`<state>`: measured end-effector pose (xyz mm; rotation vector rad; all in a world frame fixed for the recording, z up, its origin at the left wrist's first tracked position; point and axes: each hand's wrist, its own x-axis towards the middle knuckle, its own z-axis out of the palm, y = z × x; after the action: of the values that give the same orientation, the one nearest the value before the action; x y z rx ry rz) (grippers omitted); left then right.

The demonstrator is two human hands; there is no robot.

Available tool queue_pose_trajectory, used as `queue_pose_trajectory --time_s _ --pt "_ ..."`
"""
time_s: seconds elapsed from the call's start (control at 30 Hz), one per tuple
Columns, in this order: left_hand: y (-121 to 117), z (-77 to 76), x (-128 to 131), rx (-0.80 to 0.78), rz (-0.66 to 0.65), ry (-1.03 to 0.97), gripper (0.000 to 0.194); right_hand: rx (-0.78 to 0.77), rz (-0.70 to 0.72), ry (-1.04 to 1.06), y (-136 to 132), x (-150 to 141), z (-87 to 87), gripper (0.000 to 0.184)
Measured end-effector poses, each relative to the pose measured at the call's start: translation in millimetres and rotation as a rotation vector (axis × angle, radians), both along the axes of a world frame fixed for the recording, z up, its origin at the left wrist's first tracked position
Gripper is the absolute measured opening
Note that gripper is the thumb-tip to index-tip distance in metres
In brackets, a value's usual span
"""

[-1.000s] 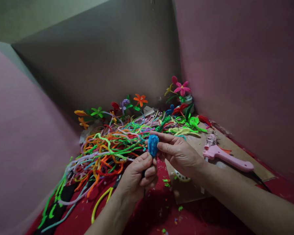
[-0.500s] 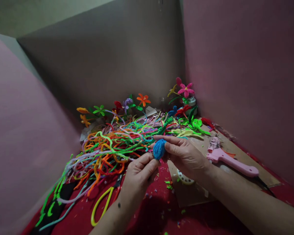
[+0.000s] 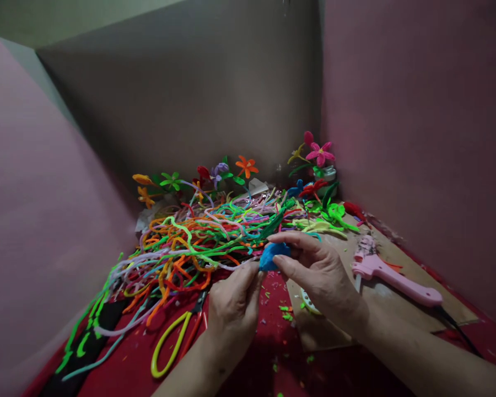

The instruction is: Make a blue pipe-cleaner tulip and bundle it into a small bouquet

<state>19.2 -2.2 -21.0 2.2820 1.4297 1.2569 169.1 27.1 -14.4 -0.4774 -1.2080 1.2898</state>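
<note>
Between my two hands, above the red cloth, is a blue pipe-cleaner flower bud (image 3: 273,256), bunched into a rounded shape. My left hand (image 3: 235,300) pinches its lower left end between thumb and fingers. My right hand (image 3: 320,270) holds the bud from the right, thumb on the near side and fingers curving over the top and behind. Beyond the hands spreads a tangled heap of coloured pipe cleaners (image 3: 198,237). Part of the bud's right side is hidden behind my right fingers.
Scissors with yellow and red handles (image 3: 171,342) lie left of my hands. A pink glue gun (image 3: 397,278) rests on a brown board (image 3: 434,309) at the right, its cord trailing off. Finished pipe-cleaner flowers (image 3: 247,165) stand at the back, near the walls. Green scraps (image 3: 287,314) dot the cloth.
The blue bud has turned, showing a narrower, tilted side. My left hand has shifted slightly lower, and my right fingers have spread further around the bud. The whole view has moved a little.
</note>
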Motion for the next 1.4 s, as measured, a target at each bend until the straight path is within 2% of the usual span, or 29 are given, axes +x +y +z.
queue_pose_trajectory --time_s 0.3,0.5,0.6,0.83,1.4 --pt "1.2 -3.4 -2.6 0.055 0.022 0.13 0.017 -0.043 -0.002 -0.008 0.9 -0.4 -0.6 0.018" --pt "-0.1 -2.0 -1.4 0.064 -0.003 0.128 0.016 0.064 -0.049 -0.1 1.8 2.6 1.2 0.01" --pt "-0.3 -0.6 -0.6 0.036 0.003 0.127 0.015 0.068 -0.06 -0.119 3.1 3.5 1.5 0.005" --pt "0.8 0.2 0.0 0.022 0.038 0.095 0.014 -0.012 -0.016 -0.155 5.1 5.6 -0.8 0.009" --pt "0.9 -1.4 -0.2 0.058 0.038 0.13 0.011 0.026 -0.054 -0.196 4.2 4.7 -0.1 0.009"
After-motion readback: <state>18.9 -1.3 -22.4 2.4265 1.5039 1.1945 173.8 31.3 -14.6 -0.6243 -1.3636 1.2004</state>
